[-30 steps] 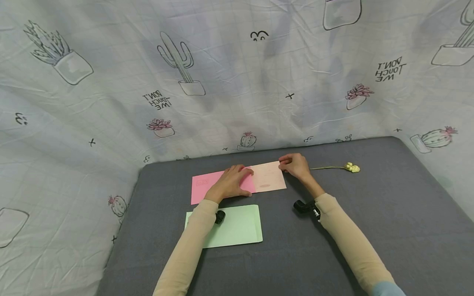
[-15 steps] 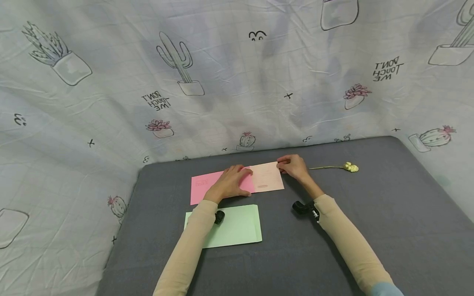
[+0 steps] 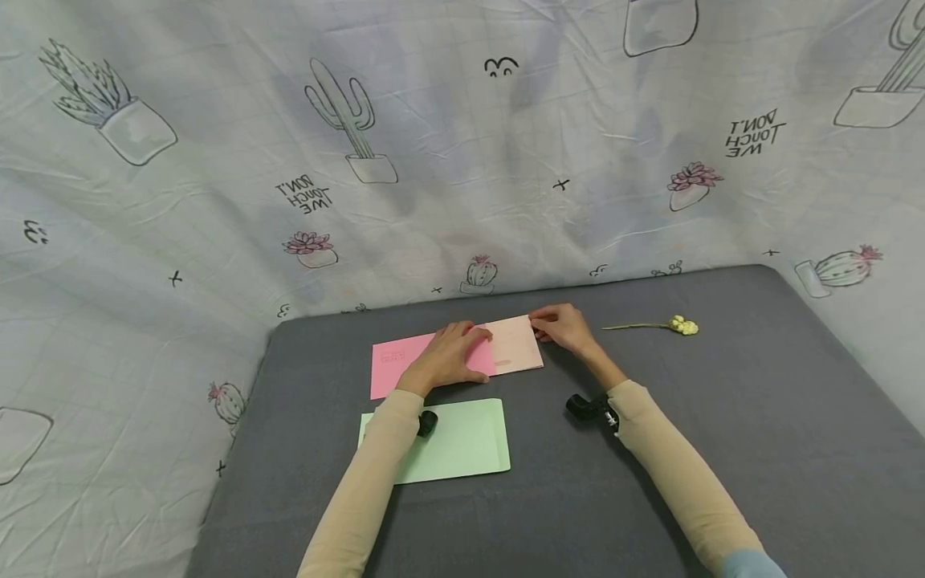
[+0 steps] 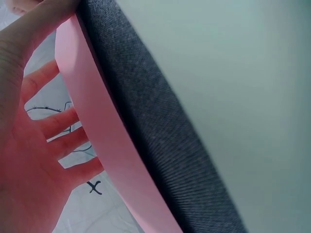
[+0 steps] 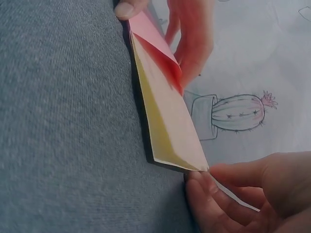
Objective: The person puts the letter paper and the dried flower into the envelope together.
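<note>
A pink envelope lies near the back of the table with its mouth to the right. My left hand holds it across its width, thumb at the near edge and fingers at the far edge. In the right wrist view the envelope's mouth bulges a little. A folded peach card sits partly inside, its left part hidden by the envelope. Between thumb and fingers, my right hand pinches the card's far right corner. Pale yellow shows on the card's inner side in the right wrist view.
A light green envelope lies nearer, partly under the left forearm. To the right of my right hand is a yellow flower on a thin stem. A patterned cloth hangs behind the grey table.
My right hand has moved left with the peach card, and less of the card now shows outside the pink envelope. The left hand has kept its place on the envelope.
</note>
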{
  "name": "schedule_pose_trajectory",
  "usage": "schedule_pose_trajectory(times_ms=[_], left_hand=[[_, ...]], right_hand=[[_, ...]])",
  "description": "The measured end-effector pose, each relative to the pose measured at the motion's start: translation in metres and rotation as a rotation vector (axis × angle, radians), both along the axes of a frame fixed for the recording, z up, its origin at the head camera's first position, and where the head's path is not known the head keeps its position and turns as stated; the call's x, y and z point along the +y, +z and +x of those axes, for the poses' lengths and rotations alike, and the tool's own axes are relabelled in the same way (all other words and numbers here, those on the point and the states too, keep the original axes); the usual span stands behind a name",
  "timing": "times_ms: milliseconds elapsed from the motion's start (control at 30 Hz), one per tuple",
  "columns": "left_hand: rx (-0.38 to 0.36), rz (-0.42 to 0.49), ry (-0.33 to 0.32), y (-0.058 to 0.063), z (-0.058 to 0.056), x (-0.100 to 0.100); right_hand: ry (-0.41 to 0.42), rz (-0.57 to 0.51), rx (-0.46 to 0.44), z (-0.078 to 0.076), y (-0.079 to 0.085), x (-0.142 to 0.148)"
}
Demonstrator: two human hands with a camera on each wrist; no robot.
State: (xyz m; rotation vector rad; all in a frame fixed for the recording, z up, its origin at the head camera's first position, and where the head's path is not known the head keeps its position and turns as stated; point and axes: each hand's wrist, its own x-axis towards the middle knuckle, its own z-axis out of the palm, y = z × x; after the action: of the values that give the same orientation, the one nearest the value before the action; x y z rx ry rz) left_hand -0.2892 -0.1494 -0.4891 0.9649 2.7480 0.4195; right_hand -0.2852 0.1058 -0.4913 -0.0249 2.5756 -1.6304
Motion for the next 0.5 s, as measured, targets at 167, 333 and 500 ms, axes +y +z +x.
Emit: schedule_pose_trajectory(times_ms=[167, 333, 500], left_hand=[[0.000, -0.005, 0.004, -0.0004, -0.0007, 0.0001], [0.003, -0.003, 0.002, -0.0015, -0.0014, 0.0002], [-0.005, -0.006, 0.005, -0.0020, -0.0012, 0.0001]], right_hand=[[0.014, 0.009, -0.001, 0.0011, 0.0001, -0.0047], [0.022, -0.004, -0.031, 0.0024, 0.0008, -0.0080], [0.043, 0.007, -0.044, 0.0044, 0.0016, -0.0083]])
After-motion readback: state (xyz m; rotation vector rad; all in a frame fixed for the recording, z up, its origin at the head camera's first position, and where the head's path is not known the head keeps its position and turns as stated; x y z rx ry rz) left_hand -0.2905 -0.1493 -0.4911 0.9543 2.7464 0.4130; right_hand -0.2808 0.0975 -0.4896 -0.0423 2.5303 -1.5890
